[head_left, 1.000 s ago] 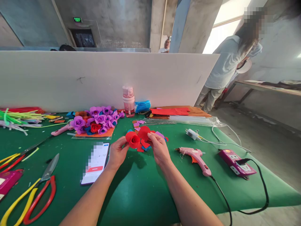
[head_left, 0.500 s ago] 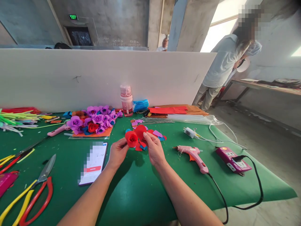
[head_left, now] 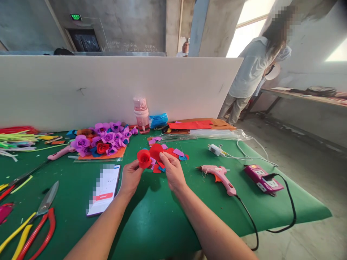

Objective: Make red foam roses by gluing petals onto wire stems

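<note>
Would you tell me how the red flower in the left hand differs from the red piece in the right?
The red flower has layered, curled petals, while the red piece looks smooth and rounded. The left hand holds the flower by its left side; the right hand holds the piece by its right. Both are bright red.

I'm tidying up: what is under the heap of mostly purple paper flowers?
A flat orange sheet and, at its front edge, clear plastic show beneath the paper flowers. The flowers hide whatever else lies there.
</note>
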`<state>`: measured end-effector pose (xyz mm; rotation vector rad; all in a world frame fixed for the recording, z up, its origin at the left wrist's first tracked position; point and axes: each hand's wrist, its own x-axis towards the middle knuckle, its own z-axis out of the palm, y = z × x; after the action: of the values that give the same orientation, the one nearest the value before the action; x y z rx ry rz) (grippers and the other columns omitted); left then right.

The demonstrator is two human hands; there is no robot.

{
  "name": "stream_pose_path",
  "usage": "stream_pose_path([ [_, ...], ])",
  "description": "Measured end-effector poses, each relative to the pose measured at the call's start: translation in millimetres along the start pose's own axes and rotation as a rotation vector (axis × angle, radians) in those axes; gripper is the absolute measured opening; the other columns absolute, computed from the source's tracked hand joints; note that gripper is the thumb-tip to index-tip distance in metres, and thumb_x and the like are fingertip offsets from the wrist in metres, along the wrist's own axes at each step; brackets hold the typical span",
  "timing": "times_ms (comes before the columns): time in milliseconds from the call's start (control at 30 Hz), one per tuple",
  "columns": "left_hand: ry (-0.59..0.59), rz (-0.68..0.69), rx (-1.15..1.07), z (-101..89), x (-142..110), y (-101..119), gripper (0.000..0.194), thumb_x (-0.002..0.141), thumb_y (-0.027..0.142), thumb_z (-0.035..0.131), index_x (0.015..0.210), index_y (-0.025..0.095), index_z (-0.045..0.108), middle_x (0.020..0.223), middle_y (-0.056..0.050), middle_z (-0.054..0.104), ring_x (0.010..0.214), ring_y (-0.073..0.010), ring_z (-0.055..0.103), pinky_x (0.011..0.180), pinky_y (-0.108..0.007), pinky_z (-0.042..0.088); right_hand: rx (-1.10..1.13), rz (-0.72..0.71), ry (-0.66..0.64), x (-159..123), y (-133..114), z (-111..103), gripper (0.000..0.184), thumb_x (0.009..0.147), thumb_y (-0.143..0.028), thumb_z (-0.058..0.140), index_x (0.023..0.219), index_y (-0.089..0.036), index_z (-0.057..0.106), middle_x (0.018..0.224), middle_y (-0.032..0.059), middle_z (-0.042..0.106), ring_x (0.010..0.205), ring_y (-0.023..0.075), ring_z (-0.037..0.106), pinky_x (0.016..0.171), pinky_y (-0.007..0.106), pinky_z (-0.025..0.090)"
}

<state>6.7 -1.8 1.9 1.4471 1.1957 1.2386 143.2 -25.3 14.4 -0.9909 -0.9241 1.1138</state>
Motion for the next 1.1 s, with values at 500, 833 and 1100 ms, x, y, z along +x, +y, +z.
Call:
stream_pose_path([
  [500, 0.033, 0.116, 0.067, -1.1, 2.0, -3.8, 0.024, 0.069, 0.038, 0.067, 0.084, 0.02, 0.075, 0.093, -0.003, 0.074, 0.086, -0.022, 0.066, 0.079, -0.032, 0.051, 0.062, -0.015, -0.12, -3.5, 3.3, 4.8, 0.028, 0.082, -0.046, 0.054, 0.077, -0.022, 0.069, 0.074, 0.0, 0.062, 0.072, 0.014, 0.053, 0.071, 0.024, 0.041],
  [833, 0.038, 0.159, 0.049, -0.4, 2.4, -6.8, 0.021, 0.07, 0.033, 0.066, 0.083, 0.02, 0.075, 0.088, -0.002, 0.074, 0.082, -0.0192, 0.065, 0.077, -0.029, 0.051, 0.131, -0.007, -0.148, -3.6, 8.3, 5.0, 0.025, 0.082, -0.043, 0.057, 0.079, -0.022, 0.071, 0.078, 0.0002, 0.065, 0.076, 0.0139, 0.055, 0.073, 0.024, 0.041],
  [1100, 0.034, 0.186, 0.024, 0.9, 1.4, -3.1, 0.016, 0.069, 0.03, 0.066, 0.078, 0.02, 0.076, 0.079, -0.001, 0.074, 0.071, -0.0164, 0.064, 0.068, -0.026, 0.051, 0.155, -0.019, -0.148, -4.1, 8.7, 6.2, 0.024, 0.082, -0.04, 0.057, 0.078, -0.021, 0.071, 0.075, -0.0004, 0.065, 0.073, 0.0134, 0.055, 0.075, 0.026, 0.041],
])
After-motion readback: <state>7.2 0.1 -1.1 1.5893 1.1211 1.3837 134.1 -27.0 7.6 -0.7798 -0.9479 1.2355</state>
